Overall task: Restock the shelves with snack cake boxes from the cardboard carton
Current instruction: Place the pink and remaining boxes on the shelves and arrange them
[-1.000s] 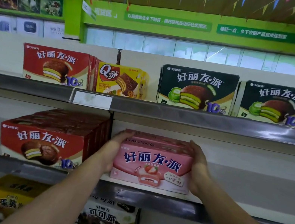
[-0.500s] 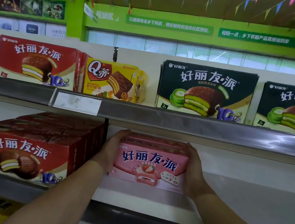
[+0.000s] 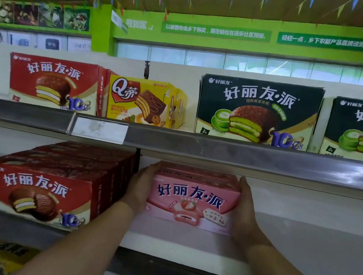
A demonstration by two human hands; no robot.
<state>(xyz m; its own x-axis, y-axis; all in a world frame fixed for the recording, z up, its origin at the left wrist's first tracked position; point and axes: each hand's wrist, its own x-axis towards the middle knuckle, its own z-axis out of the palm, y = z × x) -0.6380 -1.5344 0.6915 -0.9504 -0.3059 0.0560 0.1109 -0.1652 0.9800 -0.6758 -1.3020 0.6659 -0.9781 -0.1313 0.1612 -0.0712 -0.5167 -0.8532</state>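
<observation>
Head view: The pink snack cake box (image 3: 191,202) stands upright on the middle shelf (image 3: 180,246), set back from the front edge, printed face outward. More pink box tops show directly behind it. The left hand (image 3: 140,188) lies flat against the box's left side, and the right hand (image 3: 246,211) against its right side. The visible fingers of both hands are extended and held together along the box sides; the far fingertips cannot be seen. A row of red boxes (image 3: 40,187) stands just beside the left hand. Green boxes (image 3: 257,112) occupy the upper shelf (image 3: 221,150).
</observation>
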